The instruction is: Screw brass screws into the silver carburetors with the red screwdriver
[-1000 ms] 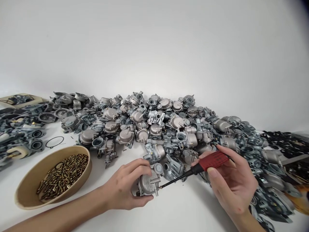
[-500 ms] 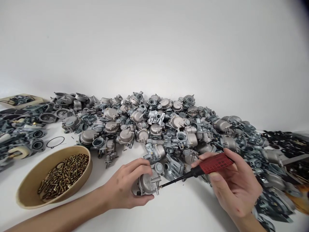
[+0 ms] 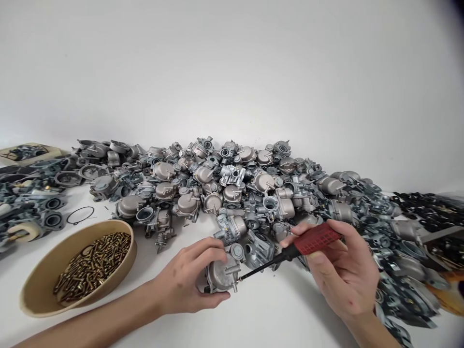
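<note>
My left hand point(image 3: 192, 275) is closed around a silver carburetor point(image 3: 221, 274), thumb below and fingers over the top, near the front of the white table. My right hand point(image 3: 342, 270) grips the red handle of a screwdriver point(image 3: 315, 239), its black shaft slanting down to the left. The screwdriver's tip meets a small brass-coloured screw point(image 3: 238, 279) on the right side of the carburetor. Part of the carburetor is hidden behind my left fingers.
A tan bowl point(image 3: 31, 290) of brass-coloured screws point(image 3: 94, 266) stands at the left. Behind my hands a large pile of carburetors point(image 3: 232, 193) spreads across the table. Black parts point(image 3: 424, 212) lie far right, and a thin black ring point(image 3: 80, 215) lies behind the bowl.
My right hand has shifted slightly left, and the screwdriver handle has turned a little. The tip stays at the screw, and my left hand keeps its hold on the carburetor.
</note>
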`<state>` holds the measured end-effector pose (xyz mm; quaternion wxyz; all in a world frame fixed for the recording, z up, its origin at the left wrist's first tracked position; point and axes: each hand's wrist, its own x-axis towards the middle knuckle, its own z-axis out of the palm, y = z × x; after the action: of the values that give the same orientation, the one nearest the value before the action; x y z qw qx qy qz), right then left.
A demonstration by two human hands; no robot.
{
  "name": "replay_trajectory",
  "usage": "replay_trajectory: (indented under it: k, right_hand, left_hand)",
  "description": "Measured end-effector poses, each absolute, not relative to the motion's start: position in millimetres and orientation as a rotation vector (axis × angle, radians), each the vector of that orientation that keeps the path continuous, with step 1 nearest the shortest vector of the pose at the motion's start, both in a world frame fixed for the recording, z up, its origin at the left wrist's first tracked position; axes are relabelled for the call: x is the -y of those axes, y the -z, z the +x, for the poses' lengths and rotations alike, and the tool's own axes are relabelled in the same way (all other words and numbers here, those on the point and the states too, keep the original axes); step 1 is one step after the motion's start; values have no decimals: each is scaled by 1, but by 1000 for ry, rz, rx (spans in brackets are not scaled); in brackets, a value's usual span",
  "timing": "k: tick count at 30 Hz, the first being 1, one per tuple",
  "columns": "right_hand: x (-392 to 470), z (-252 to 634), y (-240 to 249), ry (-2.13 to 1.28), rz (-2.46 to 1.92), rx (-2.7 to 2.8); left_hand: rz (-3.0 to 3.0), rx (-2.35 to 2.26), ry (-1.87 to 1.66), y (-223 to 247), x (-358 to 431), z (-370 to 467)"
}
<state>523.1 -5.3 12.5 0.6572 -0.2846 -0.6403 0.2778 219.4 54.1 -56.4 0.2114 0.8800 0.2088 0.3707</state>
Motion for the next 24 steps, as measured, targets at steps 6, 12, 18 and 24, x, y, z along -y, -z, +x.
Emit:
replay_trajectory:
  k: [6,12,18,24]
  right_hand:
    - [3,521,-15,-591,-629,1464]
    - [5,518,-17,-504,-608,1486]
    - [7,517,-14,-493,-654,1456]
    - [6,515,-10,-480,-652,1423]
  left_hand:
    - [2428,-596,-1009,56,-53,218]
    - [2443,-591,-1010,55,-53,219]
    - [2442,-581,-1020,55,-53,221]
    - [2400,-561,-1056,55,-52,223]
